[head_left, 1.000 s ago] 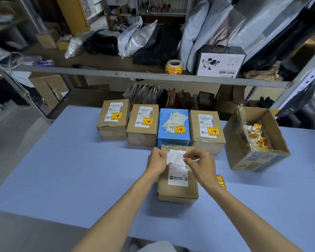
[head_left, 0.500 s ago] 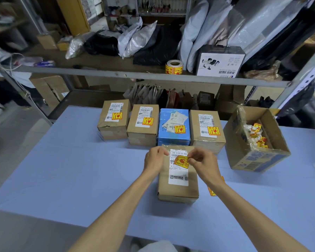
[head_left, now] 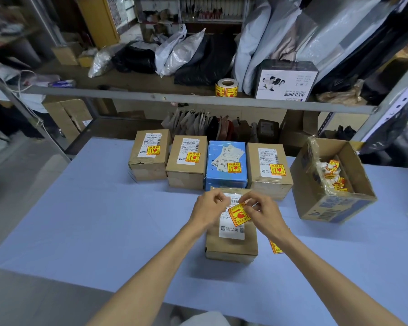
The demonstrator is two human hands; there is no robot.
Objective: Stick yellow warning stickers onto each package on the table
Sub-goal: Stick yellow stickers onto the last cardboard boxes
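Blue table (head_left: 80, 220) carries a row of four stickered packages (head_left: 186, 161) and, nearer, a brown package (head_left: 231, 247). Over its white label (head_left: 231, 231) the left hand (head_left: 206, 209) curls its fingers, whether on anything I cannot tell; the right hand (head_left: 264, 215) pinches the edge of a tilted yellow sticker (head_left: 238, 214).

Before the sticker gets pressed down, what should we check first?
1. Sticker held: the right hand pinches the yellow sticker. Ok.
2. Box in place: the near box lies right under the hands. Ok.
3. Sticker straight: it sits tilted over the white label. Not ok.
4. Backing paper off: cannot tell.
5. Left hand free to press: its fingers are curled by the sticker. Cannot tell.
6. Back row done: all four back boxes carry stickers. Ok.
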